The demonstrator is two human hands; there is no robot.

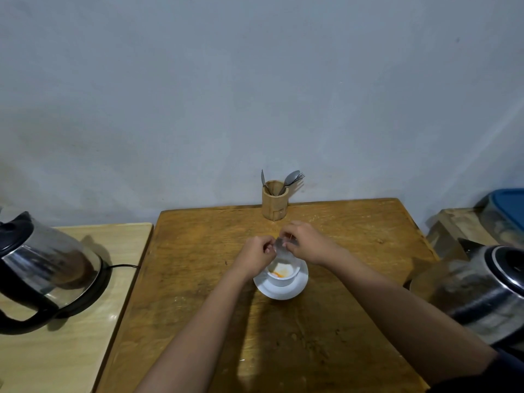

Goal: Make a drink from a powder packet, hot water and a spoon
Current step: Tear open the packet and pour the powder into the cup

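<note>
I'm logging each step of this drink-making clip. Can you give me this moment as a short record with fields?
stage: powder going into the cup, no water visible yet
left hand: pinching the packet
right hand: pinching the packet's other side
packet: held over the cup, small and blurred
cup: white, on a saucer, orange powder inside
spoon: in the wooden holder at the table's far edge
kettles: one on the left, one on the right
</note>
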